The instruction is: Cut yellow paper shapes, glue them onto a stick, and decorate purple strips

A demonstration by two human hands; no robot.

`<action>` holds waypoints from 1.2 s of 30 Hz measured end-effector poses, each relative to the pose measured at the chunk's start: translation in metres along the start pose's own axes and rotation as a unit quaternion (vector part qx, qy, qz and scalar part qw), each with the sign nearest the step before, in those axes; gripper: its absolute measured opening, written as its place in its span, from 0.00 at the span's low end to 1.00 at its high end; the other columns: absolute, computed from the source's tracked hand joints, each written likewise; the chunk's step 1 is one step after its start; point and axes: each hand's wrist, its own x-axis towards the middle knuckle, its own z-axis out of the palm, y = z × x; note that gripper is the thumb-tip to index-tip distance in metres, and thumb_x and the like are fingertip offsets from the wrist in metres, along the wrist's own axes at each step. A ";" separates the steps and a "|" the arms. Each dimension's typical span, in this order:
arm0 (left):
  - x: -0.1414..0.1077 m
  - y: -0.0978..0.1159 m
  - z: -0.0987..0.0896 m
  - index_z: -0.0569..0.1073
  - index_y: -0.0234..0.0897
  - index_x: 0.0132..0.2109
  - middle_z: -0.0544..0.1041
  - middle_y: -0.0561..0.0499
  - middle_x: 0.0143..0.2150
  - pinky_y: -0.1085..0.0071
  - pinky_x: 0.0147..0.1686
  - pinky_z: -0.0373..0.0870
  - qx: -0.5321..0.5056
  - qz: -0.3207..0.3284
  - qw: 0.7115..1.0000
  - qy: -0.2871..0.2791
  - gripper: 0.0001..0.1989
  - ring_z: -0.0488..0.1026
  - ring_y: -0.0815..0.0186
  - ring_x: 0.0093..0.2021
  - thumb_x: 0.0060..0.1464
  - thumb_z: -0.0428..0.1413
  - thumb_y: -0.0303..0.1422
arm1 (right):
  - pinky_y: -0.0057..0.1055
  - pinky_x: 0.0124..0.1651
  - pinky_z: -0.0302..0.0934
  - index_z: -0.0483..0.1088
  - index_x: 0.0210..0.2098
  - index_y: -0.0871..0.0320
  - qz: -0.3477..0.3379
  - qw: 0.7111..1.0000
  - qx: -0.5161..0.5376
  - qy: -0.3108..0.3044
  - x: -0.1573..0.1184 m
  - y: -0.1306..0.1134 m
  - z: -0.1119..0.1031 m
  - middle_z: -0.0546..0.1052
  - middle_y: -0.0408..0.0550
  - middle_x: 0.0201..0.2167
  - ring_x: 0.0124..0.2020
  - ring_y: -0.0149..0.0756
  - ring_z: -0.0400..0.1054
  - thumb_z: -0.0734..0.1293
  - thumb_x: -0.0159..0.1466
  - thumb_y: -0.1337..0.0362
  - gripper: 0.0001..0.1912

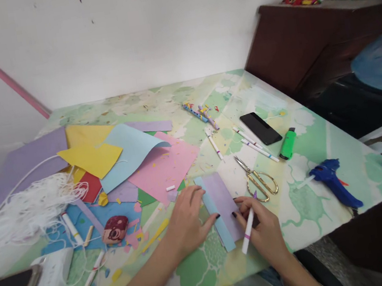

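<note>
My left hand (190,219) rests on a light blue paper strip (220,226), its fingertips and thumb apart along the strip. The strip lies along the left side of a light purple paper piece (221,191). In my right hand (261,227) is a white marker (248,229) with a purple band, its purple tip pointing up and away from me. Fingers of that hand also touch the purple paper's right edge. Gold-handled scissors (263,185) lie open just beyond my right hand. A small white cap (171,188) lies on the pink sheet (165,165).
Several coloured sheets, including yellow (94,160) and light blue (131,146), overlap at left near white string (33,212). A phone (260,127), green cutter (288,144), blue glue gun (335,184) and several markers (214,144) lie right. Decorated paper sticks (196,113) lie farther back.
</note>
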 end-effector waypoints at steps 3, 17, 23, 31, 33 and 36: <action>-0.007 -0.003 0.006 0.57 0.29 0.60 0.57 0.34 0.64 0.49 0.60 0.53 0.066 0.047 0.995 -0.052 0.38 0.50 0.48 0.65 0.49 0.56 0.48 | 0.35 0.43 0.62 0.61 0.30 0.55 0.012 1.000 0.012 -0.003 0.001 0.000 0.000 0.74 0.50 0.38 0.44 0.41 0.69 0.63 0.60 0.66 0.04; -0.009 -0.006 0.006 0.51 0.28 0.64 0.52 0.37 0.67 0.49 0.63 0.43 0.101 0.072 0.985 -0.123 0.44 0.41 0.50 0.67 0.49 0.51 0.55 | 0.35 0.43 0.62 0.61 0.28 0.56 0.033 0.999 0.023 -0.005 0.006 -0.002 0.000 0.74 0.49 0.38 0.41 0.39 0.69 0.64 0.59 0.68 0.05; -0.008 -0.004 0.006 0.52 0.30 0.63 0.53 0.36 0.66 0.50 0.62 0.44 0.092 0.056 0.987 -0.117 0.43 0.44 0.50 0.67 0.49 0.50 0.56 | 0.35 0.43 0.62 0.62 0.29 0.56 0.024 1.000 0.012 0.002 0.005 -0.001 0.001 0.74 0.49 0.37 0.42 0.39 0.69 0.64 0.58 0.69 0.05; -0.009 -0.007 0.007 0.51 0.30 0.64 0.50 0.38 0.67 0.51 0.63 0.41 0.101 0.059 0.985 -0.127 0.46 0.41 0.50 0.68 0.48 0.50 0.57 | 0.35 0.43 0.62 0.61 0.28 0.56 0.019 1.000 0.004 0.002 0.005 -0.001 0.001 0.74 0.49 0.38 0.43 0.39 0.69 0.66 0.57 0.69 0.07; -0.010 -0.006 0.007 0.51 0.30 0.64 0.49 0.38 0.67 0.50 0.63 0.41 0.104 0.058 0.984 -0.130 0.46 0.40 0.50 0.68 0.48 0.49 0.57 | 0.35 0.43 0.62 0.61 0.28 0.55 0.017 1.000 0.003 -0.001 0.005 -0.002 0.001 0.74 0.49 0.38 0.43 0.39 0.69 0.66 0.57 0.69 0.07; -0.010 -0.006 0.006 0.51 0.30 0.64 0.48 0.39 0.68 0.50 0.63 0.40 0.110 0.056 0.983 -0.134 0.46 0.39 0.49 0.68 0.48 0.49 0.57 | 0.35 0.43 0.62 0.62 0.28 0.56 0.021 1.000 0.002 -0.002 0.006 -0.004 0.000 0.74 0.48 0.38 0.42 0.39 0.69 0.66 0.57 0.68 0.06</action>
